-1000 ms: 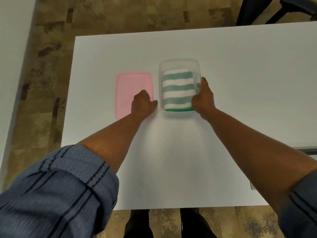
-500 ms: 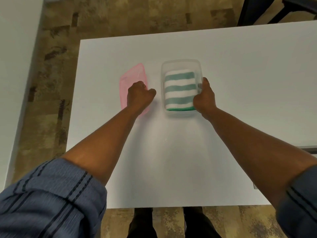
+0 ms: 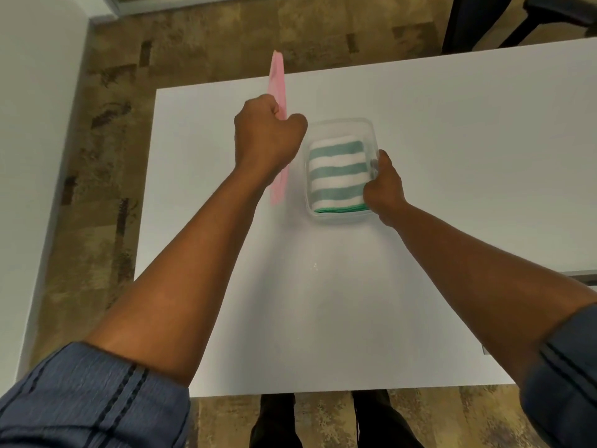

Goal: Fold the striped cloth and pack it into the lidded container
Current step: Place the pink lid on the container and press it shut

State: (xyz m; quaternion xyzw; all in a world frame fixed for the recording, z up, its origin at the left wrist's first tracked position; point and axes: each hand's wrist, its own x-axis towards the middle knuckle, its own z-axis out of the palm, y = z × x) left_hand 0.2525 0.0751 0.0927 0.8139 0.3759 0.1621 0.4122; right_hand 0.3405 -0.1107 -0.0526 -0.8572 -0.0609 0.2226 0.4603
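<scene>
Since the earlier frames the pink lid [image 3: 278,92] has been raised off the white table [image 3: 452,156]: a second ago it lay flat to the left of the container, half a second ago one edge was tilted up, and it is now held almost on edge in the air, seen as a thin strip running from far to near. It is gripped in the left hand [image 3: 266,137], whose fingers are curled closed around it; the lid's far end is seen above the fist and its near end below the wrist. Whether the near end touches the table cannot be told.

The clear container [image 3: 342,216] is kept in the same place on the table, just right of the lid. It is steadied by the right hand [image 3: 384,185], which is wrapped around its right wall near the near corner, with the thumb laid along the rim. The striped cloth [image 3: 337,174] is lying folded inside the container, its green and white bands running left to right and a green hem shown along the near side. The container is uncovered.

Rolled blue sleeves [image 3: 93,402] are seen at the near edge.
</scene>
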